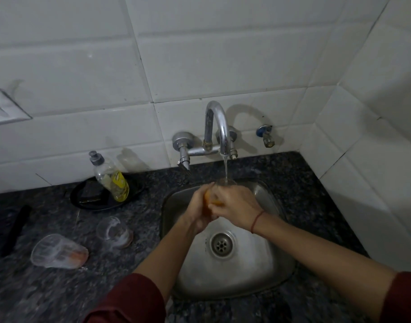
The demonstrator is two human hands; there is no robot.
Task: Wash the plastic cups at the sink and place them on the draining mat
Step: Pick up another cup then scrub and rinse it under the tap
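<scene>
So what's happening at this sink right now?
A person is washing up at a small steel sink with the tap running. Both hands meet under the stream: the left hand and right hand work an orange sponge against a clear cup, mostly hidden by the fingers. Two more clear plastic cups lie on the dark counter to the left, one on its side and one nearer the sink, beside a dish soap bottle.
</scene>
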